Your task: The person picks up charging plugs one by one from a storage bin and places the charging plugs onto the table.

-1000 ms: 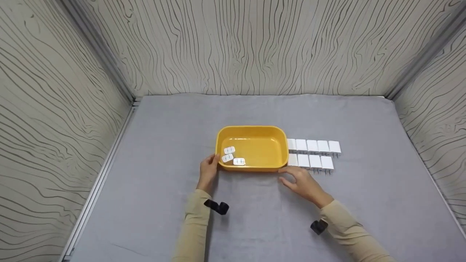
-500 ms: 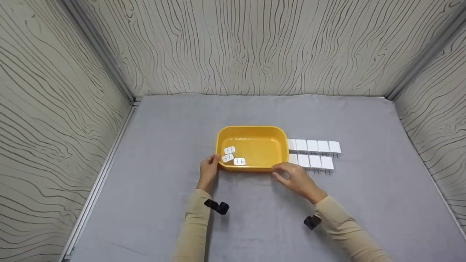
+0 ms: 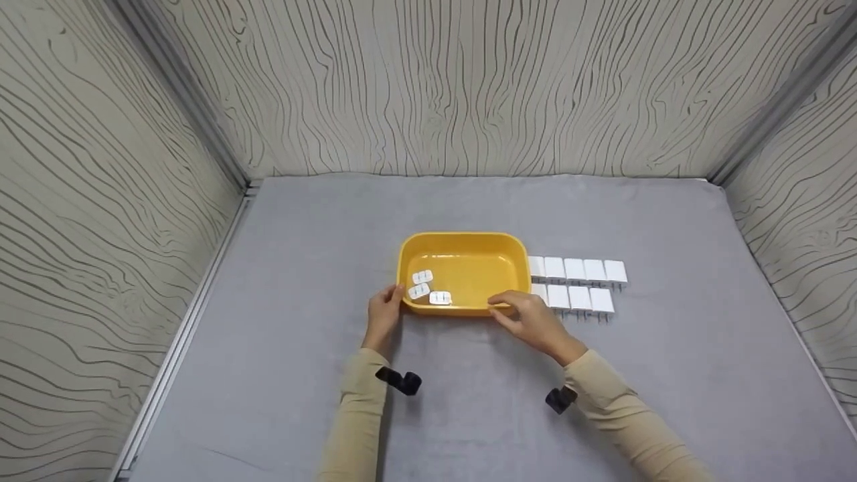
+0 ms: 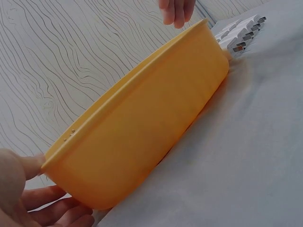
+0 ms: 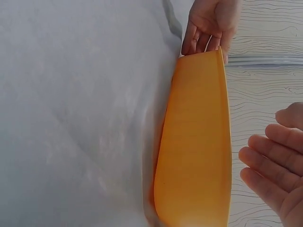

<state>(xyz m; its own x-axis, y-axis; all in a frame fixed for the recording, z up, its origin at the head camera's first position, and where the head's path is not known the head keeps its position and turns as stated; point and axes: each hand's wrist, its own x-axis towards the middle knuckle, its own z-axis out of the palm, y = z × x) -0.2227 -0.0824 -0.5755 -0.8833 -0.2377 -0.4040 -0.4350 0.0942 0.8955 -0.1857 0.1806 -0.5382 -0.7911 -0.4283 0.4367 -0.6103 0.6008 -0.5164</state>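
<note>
A yellow plastic basin [image 3: 479, 271] stands on the grey cloth. My left hand [image 3: 383, 316] grips its near left corner; in the left wrist view the thumb is at the rim and the curled fingers are against the outer wall. My right hand [image 3: 537, 325] hovers at the near rim, right of the middle, fingers loosely bent and holding nothing; in the right wrist view it appears apart from the wall. Three small white pieces [image 3: 420, 290] with dark marks, apparently plugs with prongs upward, lie in the basin's left part.
Two rows of white power plugs lie right of the basin, the far row [image 3: 574, 269] and the near row [image 3: 579, 298], metal prongs facing the near side. Their left ends are close against the basin. Wood-patterned walls [image 3: 435, 87] enclose the table.
My right hand has moved left along the near rim, from the basin's right corner toward its middle. The left hand, basin and plugs look the same.
</note>
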